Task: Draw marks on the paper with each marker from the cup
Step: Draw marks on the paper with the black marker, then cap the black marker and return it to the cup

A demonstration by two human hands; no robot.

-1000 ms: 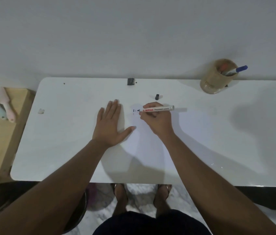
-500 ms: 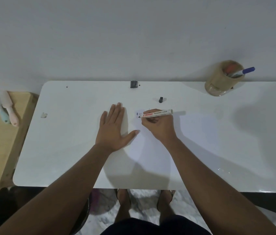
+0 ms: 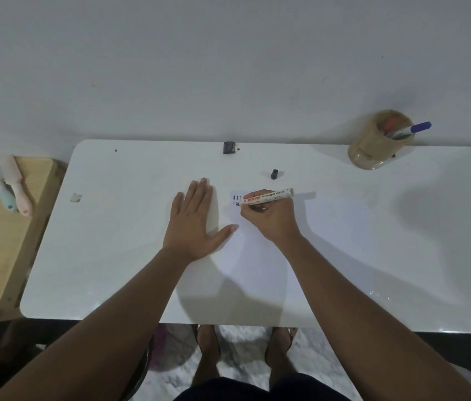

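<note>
My right hand (image 3: 269, 218) still pinches the marker (image 3: 269, 196), its tip now lower among the marks on the paper (image 3: 257, 256), left hand (image 3: 196, 221) still spread flat beside it.

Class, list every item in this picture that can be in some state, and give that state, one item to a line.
permanent marker: uncapped, gripped, tip down on the paper
black cap: off, lying loose on the table
paper: flat, a few short marks near its top
cup: upright, holding markers
blue-capped marker: capped, leaning in the cup
left hand: open, flat on the paper
right hand: closed around the permanent marker
</note>
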